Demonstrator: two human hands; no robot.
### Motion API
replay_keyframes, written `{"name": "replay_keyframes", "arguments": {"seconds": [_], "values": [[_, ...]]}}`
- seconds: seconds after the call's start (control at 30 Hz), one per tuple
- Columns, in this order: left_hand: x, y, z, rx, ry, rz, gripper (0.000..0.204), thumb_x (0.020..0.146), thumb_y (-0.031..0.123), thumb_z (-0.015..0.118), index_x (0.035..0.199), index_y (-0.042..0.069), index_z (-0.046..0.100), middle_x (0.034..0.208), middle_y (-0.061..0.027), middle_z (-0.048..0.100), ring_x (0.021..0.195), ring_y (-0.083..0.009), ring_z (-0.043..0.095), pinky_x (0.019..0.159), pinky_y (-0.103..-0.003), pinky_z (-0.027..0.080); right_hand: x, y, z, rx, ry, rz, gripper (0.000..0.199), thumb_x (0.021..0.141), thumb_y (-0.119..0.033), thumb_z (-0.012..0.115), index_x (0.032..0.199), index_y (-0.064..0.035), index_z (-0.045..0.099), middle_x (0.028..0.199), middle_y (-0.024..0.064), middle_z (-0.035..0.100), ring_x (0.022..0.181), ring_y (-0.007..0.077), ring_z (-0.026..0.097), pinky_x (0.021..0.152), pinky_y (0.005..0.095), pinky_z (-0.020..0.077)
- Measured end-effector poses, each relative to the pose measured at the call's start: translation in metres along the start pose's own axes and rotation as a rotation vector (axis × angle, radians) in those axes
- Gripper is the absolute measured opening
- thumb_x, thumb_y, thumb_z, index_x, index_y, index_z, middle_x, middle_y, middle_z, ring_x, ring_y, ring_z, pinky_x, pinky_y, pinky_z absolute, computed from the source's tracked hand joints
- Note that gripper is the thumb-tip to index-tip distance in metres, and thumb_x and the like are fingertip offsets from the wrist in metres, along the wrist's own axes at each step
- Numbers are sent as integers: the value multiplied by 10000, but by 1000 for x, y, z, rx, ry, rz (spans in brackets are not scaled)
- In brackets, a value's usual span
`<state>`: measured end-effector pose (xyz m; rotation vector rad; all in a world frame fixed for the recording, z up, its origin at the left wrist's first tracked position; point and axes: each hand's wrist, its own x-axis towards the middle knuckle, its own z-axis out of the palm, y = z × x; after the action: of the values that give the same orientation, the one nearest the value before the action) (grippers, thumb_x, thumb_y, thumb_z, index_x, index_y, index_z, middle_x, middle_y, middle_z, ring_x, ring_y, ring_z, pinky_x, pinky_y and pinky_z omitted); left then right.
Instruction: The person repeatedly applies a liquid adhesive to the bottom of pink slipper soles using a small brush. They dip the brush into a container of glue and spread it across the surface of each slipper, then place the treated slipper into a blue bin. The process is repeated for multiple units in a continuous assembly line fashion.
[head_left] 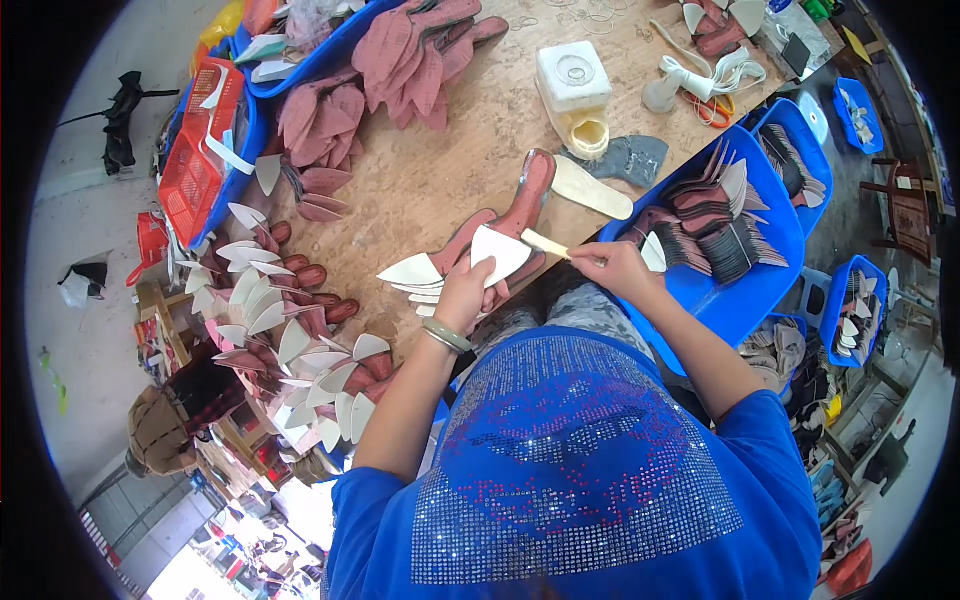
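Note:
My left hand (468,292) is closed on a reddish-brown insole (530,192) near the table edge, its thumb on the white pointed piece (502,254) at one end. More insoles with white pointed ends (412,271) lie fanned under and beside that hand. My right hand (616,270) pinches a small cream-coloured brush (545,243); its flat tip is at the edge of the white piece, and I cannot tell whether it touches. Beyond the hands lie a cream insole shape (592,188) and a dark grey sheet (632,160).
A white container with a yellowed mouth (575,90) stands on the wooden table (430,170). Insole stacks (400,70) lie at the far left, more with white ends (270,300) along the left edge. A blue bin (735,295) of insoles is at right, near orange-handled scissors (712,112).

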<state>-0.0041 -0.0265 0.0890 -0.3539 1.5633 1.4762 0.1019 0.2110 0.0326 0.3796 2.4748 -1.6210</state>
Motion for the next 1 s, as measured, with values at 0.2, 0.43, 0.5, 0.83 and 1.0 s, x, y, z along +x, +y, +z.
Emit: {"name": "replay_keyframes", "arguments": {"seconds": [0.2,0.43,0.5,0.83,1.0], "values": [[-1,-6,-5,3,3,12,196,941,204,463,965,20,528,629,-66,567,413,-65,379,369,-207,289,0,-8,-8,584,-239,460,222,827,-161,673,984,-7,708,787,25,690,673,87,595,633,226,472],[-19,0,-6,-4,17,-4,178,937,222,481,947,51,531,638,-45,561,416,-57,362,374,-209,282,24,-18,-31,190,78,193,227,820,-202,674,980,-47,716,782,63,700,688,88,607,645,243,471],[-24,0,-7,27,-2,-10,177,935,226,487,949,54,529,637,-41,560,415,-56,358,376,-212,283,35,-9,-35,-12,153,166,232,793,-258,676,956,-100,724,790,123,693,674,153,646,650,285,490],[-31,-11,-11,55,-55,10,219,937,238,479,942,23,522,619,-73,588,396,-70,393,348,-214,290,77,-10,-56,-299,254,-19,224,796,-309,639,930,-155,733,745,149,665,666,300,654,628,380,516],[-27,-11,-4,72,-10,25,216,916,226,484,972,22,527,619,-74,590,391,-71,388,348,-216,291,62,-37,-24,-310,202,-198,208,797,-299,640,927,-167,734,757,141,672,657,297,652,627,378,523]]}}
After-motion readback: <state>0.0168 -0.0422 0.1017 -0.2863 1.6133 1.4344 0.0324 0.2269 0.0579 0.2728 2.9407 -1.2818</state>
